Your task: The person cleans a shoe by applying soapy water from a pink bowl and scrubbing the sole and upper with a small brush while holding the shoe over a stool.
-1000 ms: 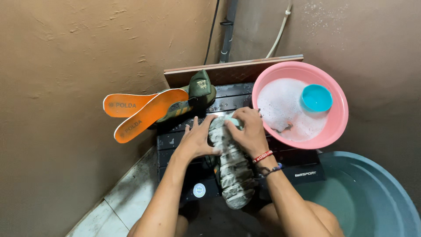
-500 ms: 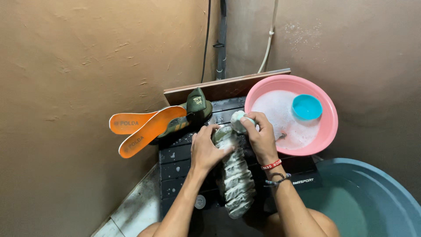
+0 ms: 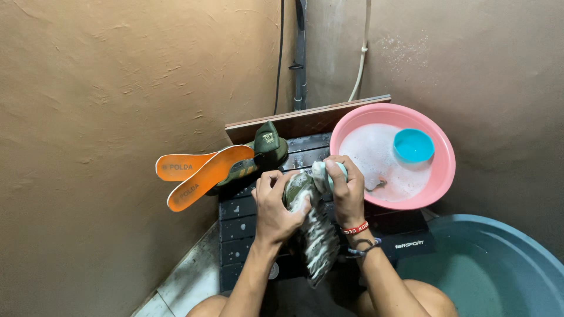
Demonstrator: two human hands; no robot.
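The left hand [image 3: 275, 210] grips the soapy shoe [image 3: 314, 235] from its left side, with the fingers closed around the upper part of it. The shoe is turned with the sole up and is covered with white foam; it lies between both hands, above the dark crate [image 3: 247, 217] that serves as a bench. The right hand [image 3: 348, 191] is closed around a pale scrubbing brush [image 3: 323, 174], and this brush presses on the top end of the shoe. On the right wrist there are a red band and a dark cord.

Just behind the hands, a second green shoe [image 3: 267, 147] leans against a brown board [image 3: 305, 120]. Two orange insoles [image 3: 202, 173] stick out from it to the left, toward the wall. To the right stands a pink basin [image 3: 437, 176] with foamy water, and a small blue bowl [image 3: 413, 145] floats in it. A large blue tub [image 3: 499, 264] is at the lower right, near the person's knee.
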